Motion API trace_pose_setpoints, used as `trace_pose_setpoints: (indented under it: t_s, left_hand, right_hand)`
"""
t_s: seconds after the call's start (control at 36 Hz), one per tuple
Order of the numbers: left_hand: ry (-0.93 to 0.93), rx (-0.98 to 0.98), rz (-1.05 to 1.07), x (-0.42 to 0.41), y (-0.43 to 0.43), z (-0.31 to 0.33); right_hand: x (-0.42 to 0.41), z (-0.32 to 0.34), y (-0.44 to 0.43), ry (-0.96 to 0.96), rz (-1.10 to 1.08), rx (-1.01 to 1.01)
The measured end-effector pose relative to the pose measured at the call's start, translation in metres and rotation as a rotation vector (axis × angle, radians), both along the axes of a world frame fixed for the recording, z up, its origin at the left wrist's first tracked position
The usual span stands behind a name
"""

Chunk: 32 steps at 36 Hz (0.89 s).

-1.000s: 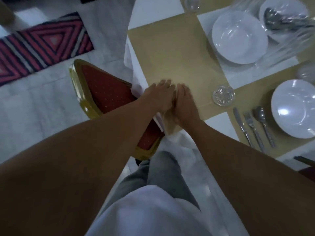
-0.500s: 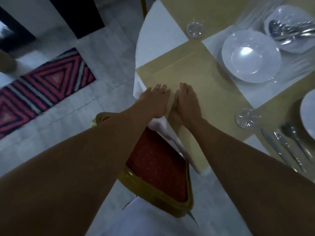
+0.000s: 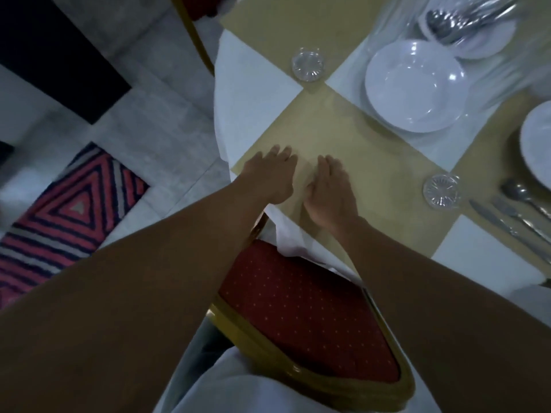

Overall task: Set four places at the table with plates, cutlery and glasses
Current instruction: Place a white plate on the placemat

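Observation:
My left hand point(image 3: 269, 174) and my right hand point(image 3: 329, 190) lie flat, fingers straight, side by side on a bare tan placemat point(image 3: 343, 138) at the near edge of the white-clothed table point(image 3: 247, 90). Neither hand holds anything. A stack of white plates point(image 3: 414, 87) sits beyond the mat, with a plate of loose cutlery point(image 3: 465, 22) behind it. One glass point(image 3: 307, 64) stands at the mat's far corner, another glass point(image 3: 442, 191) at its right corner. At the right, a set place shows a white plate point(image 3: 538, 144) with a knife, fork and spoon point(image 3: 512, 216) beside it.
A red-cushioned chair with a gold frame point(image 3: 301, 311) stands tucked under the table right below my arms. A red striped rug point(image 3: 65, 216) lies on the grey floor to the left. Another chair's gold frame point(image 3: 196, 31) shows at the table's far left.
My hands have slid slightly apart on the placemat and sit a little further in from the edge. The view has shifted, so the chair is now directly beneath my arms.

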<state>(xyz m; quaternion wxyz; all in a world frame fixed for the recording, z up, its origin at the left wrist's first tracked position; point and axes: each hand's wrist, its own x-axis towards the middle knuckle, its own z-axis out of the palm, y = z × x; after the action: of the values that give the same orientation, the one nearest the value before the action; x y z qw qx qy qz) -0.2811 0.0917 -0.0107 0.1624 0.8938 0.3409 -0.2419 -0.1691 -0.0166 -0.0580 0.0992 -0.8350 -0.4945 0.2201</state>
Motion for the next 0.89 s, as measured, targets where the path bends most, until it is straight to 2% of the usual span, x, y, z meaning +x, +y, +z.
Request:
trace_pose_setpoints:
  t_s: [0.25, 0.58, 0.89]
  left_hand:
    - [-0.013, -0.022, -0.151, -0.004, 0.049, 0.005]
    - [-0.067, -0.076, -0.357, -0.043, 0.139, 0.007]
    - [-0.103, -0.093, -0.562, -0.013, 0.178, 0.002]
  right_hand:
    - [-0.023, 0.005, 0.029, -0.01, -0.163, -0.05]
    - [-0.084, 0.033, 0.108, -0.073, -0.431, 0.021]
    - [-0.082, 0.033, 0.136, -0.062, -0.634, 0.025]
